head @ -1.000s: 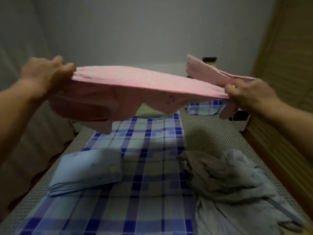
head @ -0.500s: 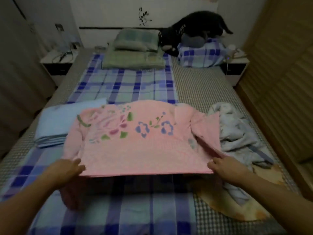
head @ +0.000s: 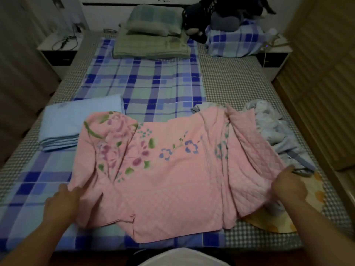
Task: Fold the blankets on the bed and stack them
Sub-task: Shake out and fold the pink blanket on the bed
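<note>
A: While the pink blanket (head: 169,181) lies spread on the bed (head: 230,87), where are the hands?
B: The left hand (head: 62,205) grips its left edge; the right hand (head: 288,184) pinches its right edge. A folded blue blanket (head: 63,125) lies just beside it.

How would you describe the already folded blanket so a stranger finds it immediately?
Start at the bed with its blue plaid sheet. On its left side lies the light blue blanket. Unlike the floral pink blanket beside it, it is plain and neatly folded in layers.

No legible text, label or number on anything in view.
</note>
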